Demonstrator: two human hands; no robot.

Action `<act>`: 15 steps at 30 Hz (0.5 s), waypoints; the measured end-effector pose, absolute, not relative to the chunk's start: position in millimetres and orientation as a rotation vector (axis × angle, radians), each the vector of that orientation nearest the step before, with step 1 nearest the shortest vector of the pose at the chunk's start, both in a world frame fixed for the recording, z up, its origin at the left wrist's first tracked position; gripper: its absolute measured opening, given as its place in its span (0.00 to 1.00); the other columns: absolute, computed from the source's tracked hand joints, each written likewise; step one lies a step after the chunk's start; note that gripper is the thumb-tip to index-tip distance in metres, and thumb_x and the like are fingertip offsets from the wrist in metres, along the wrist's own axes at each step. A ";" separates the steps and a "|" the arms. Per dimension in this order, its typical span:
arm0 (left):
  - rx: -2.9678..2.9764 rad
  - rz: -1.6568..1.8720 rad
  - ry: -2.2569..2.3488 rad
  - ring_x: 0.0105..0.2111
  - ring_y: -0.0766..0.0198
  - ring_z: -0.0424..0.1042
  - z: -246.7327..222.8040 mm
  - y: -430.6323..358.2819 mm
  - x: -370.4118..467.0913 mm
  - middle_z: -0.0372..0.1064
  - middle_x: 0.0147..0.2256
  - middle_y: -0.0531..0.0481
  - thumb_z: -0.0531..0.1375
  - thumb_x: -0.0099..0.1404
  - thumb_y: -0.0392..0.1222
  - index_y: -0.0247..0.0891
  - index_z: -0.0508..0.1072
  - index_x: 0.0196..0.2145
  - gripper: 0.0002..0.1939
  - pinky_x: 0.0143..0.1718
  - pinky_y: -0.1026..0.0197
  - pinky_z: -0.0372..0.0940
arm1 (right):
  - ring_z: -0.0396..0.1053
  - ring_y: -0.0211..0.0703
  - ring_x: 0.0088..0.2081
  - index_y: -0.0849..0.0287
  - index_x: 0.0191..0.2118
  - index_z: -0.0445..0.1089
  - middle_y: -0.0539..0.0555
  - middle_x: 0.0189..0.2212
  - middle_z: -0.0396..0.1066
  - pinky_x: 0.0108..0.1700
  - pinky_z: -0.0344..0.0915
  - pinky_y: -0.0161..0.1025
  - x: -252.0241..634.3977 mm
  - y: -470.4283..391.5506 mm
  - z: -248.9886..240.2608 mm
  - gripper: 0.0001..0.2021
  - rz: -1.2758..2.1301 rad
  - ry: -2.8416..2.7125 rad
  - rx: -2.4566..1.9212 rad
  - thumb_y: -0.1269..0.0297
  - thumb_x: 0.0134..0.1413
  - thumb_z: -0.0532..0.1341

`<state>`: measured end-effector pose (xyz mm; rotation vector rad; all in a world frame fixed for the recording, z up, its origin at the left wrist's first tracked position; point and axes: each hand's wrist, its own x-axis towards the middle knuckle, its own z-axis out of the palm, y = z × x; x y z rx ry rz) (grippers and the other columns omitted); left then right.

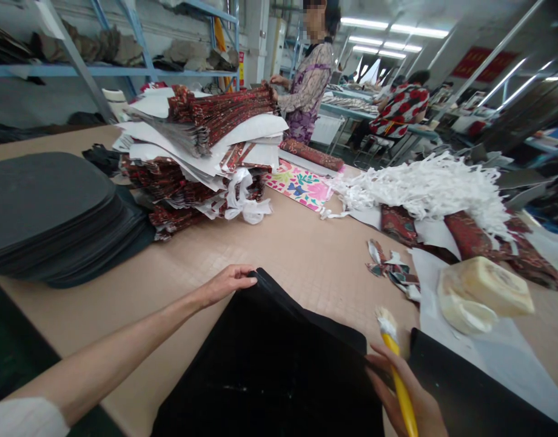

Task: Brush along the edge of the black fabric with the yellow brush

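Observation:
A black sheet point(279, 358) lies across the lower middle of the head view, with a fold along its upper edge. My left hand point(228, 284) pinches its far corner between thumb and fingers. At the sheet's right edge is my right hand point(409, 388), closed around a brush point(398, 379) with a yellow handle; its pale bristles point away from me. The fingertips of that hand also touch the sheet. Another black piece point(470, 382) rests to the right, partly over white paper point(492, 358).
Black rounded panels point(47, 200) are stacked at left. Behind stands a pile of red patterned pieces point(188, 182) and paper. White strips point(424, 188) lie back right, a cream container point(483, 294) and scraps point(392, 270) nearer. A person point(309, 85) stands across the table point(306, 249).

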<state>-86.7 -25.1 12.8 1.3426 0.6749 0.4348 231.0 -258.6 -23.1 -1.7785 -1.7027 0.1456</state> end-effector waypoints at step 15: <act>1.321 0.348 0.779 0.34 0.64 0.67 -7.9 -11.9 -81.5 0.68 0.34 0.49 0.66 0.53 0.51 0.35 0.68 0.44 0.25 0.30 0.67 0.57 | 0.75 0.50 0.41 0.58 0.53 0.61 0.60 0.41 0.74 0.41 0.73 0.40 231.8 -248.8 -30.3 0.20 0.082 -1.641 -1.909 0.54 0.57 0.55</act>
